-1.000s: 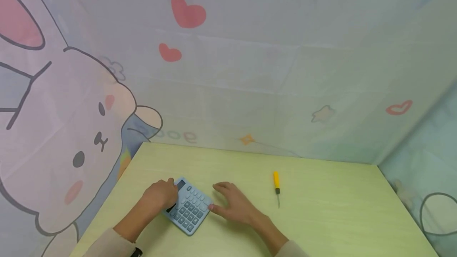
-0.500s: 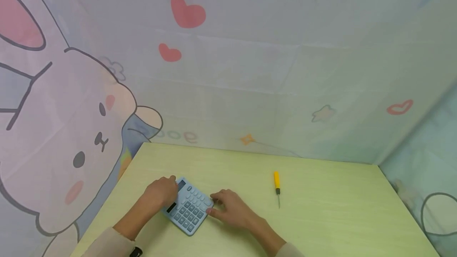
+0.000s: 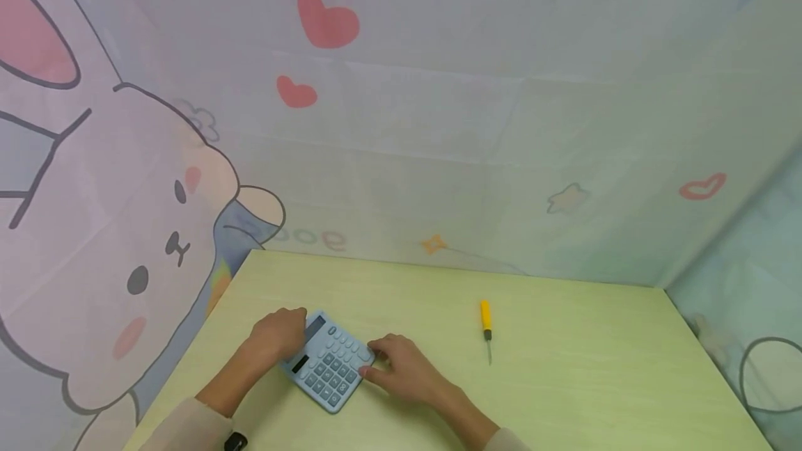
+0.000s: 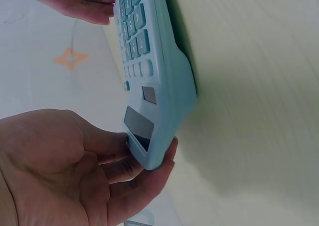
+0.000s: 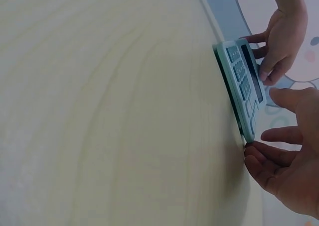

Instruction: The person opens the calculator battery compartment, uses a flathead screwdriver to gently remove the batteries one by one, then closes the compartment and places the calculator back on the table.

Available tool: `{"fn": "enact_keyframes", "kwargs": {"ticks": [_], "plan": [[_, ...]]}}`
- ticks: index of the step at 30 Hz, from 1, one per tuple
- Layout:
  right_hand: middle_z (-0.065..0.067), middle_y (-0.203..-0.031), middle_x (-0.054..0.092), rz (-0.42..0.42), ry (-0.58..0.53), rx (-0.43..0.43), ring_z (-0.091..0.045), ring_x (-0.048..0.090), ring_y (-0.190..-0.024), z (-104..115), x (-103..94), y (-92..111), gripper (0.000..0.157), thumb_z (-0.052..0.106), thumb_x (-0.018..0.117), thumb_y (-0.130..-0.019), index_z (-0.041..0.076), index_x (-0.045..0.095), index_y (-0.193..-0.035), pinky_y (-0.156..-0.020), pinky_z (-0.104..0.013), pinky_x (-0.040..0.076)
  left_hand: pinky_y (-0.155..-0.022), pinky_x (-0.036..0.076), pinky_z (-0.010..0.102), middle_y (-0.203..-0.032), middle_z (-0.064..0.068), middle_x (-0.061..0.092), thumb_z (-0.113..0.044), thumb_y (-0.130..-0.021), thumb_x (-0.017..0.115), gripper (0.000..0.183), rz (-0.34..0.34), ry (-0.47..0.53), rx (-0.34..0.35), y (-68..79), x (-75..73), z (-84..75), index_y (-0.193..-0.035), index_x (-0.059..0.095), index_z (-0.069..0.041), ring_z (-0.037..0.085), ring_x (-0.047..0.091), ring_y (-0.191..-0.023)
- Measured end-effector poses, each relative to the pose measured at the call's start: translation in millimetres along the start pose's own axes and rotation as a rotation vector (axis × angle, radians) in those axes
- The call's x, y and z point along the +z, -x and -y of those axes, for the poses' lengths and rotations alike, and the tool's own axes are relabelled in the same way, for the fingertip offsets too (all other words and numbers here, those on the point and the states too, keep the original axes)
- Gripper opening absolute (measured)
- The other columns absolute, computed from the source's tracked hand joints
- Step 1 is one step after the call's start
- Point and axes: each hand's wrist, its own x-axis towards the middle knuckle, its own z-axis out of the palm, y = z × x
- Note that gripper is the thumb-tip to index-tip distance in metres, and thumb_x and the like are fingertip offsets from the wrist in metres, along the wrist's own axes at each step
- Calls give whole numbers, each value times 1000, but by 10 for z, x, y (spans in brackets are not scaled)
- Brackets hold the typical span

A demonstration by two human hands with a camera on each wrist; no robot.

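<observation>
A light blue calculator (image 3: 332, 367) lies slantwise on the table, keys up. My left hand (image 3: 276, 337) grips its display end. In the left wrist view, that hand's thumb is by the display (image 4: 138, 126) and its fingers reach round the underside of the edge. At the calculator's opposite side is my right hand (image 3: 410, 369), its thumb and fingers spread. Fingertips (image 5: 253, 154) of the right hand touch the calculator's corner in the right wrist view, while its thumb (image 5: 284, 97) is held above the edge, seemingly apart from it.
A screwdriver (image 3: 486, 322) with a yellow handle lies to the right of the hands, tip toward me. Behind the pale yellow-green table (image 3: 583, 353) hangs a printed cloth (image 3: 426, 124). A dark cable loop (image 3: 745, 367) shows at the far right.
My right hand has come in slightly to the left, and its index finger has dropped to the calculator's edge. The left hand has slid a little outward, baring more of the display.
</observation>
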Motion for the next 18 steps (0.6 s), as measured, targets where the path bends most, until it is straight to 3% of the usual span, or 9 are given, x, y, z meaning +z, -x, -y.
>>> {"fn": "enact_keyframes", "kwargs": {"ticks": [7, 18], "plan": [[-9, -124, 70, -6, -19, 16, -16, 62, -110, 16, -11, 11, 57, 42, 71, -101, -1, 67, -137, -99, -36, 52, -60, 44, 38, -75, 6, 57, -11, -109, 52, 17, -17, 39, 43, -41, 11, 30, -106, 65, -1, 22, 54, -66], [-5, -107, 63, -97, -133, 16, -19, 64, -100, -67, -35, 8, 45, 23, 76, -99, -6, 67, -132, -89, -31, 56, -55, 40, 33, -70, 2, 54, -11, -109, 55, 16, -76, 106, 124, -100, 11, 30, -98, 65, -7, 19, 50, -59]]}}
